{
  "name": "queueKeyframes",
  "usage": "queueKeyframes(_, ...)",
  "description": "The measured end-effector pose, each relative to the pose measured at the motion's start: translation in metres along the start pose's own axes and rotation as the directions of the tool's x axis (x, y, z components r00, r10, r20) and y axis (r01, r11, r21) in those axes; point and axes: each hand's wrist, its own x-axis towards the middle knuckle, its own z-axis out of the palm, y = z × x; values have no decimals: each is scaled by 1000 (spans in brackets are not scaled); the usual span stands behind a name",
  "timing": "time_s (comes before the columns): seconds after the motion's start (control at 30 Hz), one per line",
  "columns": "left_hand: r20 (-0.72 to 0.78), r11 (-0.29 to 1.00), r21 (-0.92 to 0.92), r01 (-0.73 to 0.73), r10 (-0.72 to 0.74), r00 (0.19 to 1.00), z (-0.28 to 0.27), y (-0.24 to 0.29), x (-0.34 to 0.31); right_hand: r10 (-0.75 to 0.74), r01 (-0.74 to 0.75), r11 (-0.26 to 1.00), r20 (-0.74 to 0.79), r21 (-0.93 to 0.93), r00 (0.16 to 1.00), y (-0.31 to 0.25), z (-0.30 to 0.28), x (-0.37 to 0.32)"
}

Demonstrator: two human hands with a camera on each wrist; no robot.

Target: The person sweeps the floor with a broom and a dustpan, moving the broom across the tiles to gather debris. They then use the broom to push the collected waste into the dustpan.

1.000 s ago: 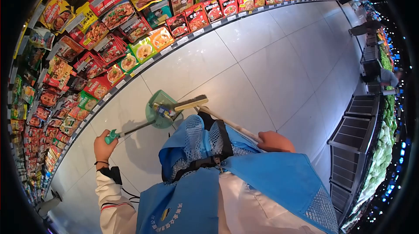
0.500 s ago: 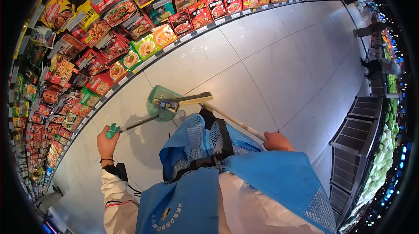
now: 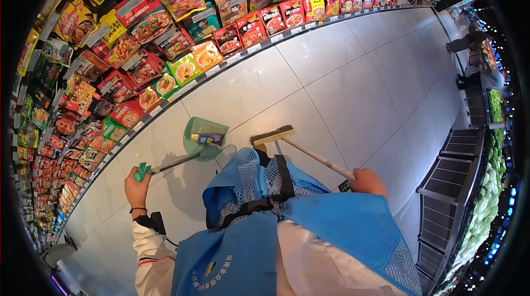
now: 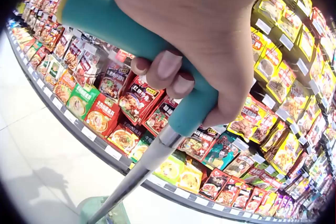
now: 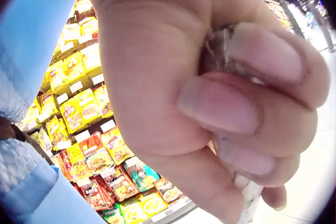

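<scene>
In the head view a green dustpan (image 3: 194, 144) lies on the floor with small colourful wrappers (image 3: 207, 139) inside. My left hand (image 3: 136, 187) holds the green grip at the end of its metal pole; the left wrist view shows fingers curled round the teal handle (image 4: 113, 22). The broom head (image 3: 273, 135), dark bristles on a pale wooden block, is right of the dustpan, apart from it. My right hand (image 3: 369, 182) grips the broom's pale stick (image 3: 317, 157). In the right wrist view the fingers (image 5: 268, 98) wrap round the stick.
Shelves of packaged food (image 3: 251, 30) curve along the left and top, their lower edge bordering the tiled floor (image 3: 331, 75). Dark crates (image 3: 443, 177) and green vegetables (image 3: 487, 208) stand at the right. A person (image 3: 475, 41) is at the upper right.
The broom head has moved right, away from the dustpan, and its bristles have turned. My right hand has shifted slightly right. The wrappers in the dustpan are more exposed.
</scene>
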Motion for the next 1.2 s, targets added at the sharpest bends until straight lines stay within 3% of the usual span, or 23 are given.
queueKeyframes(0.27,5,1000,15,7,-7,1000,0,8,1,-21,36,991,-115,128,993,13,-20,4)
queueKeyframes(0.37,9,1000,23,13,-13,1000,-1,5,1,-98,127,986,-235,112,967,27,-9,25)
queueKeyframes(0.57,-24,999,40,-7,8,1000,2,3,0,-97,140,987,-402,79,910,22,4,51)
queueKeyframes(0.67,48,1000,-27,15,-14,999,2,8,1,-21,109,974,-398,198,917,12,-8,60)
queueKeyframes(0.77,78,989,-138,53,-43,996,8,29,5,67,66,891,-275,448,959,7,-33,75)
queueKeyframes(0.97,59,990,-94,102,-97,994,16,101,37,84,53,829,-218,557,972,4,-66,125)
queueKeyframes(1.03,131,992,-35,119,-113,985,15,120,51,70,63,847,-229,528,971,8,-68,154)
queueKeyframes(1.13,117,989,105,100,-112,987,24,143,64,20,107,888,-271,447,962,-1,-93,180)
queueKeyframes(1.2,95,993,82,88,-96,991,27,160,70,-32,147,923,-308,356,951,-7,-107,190)
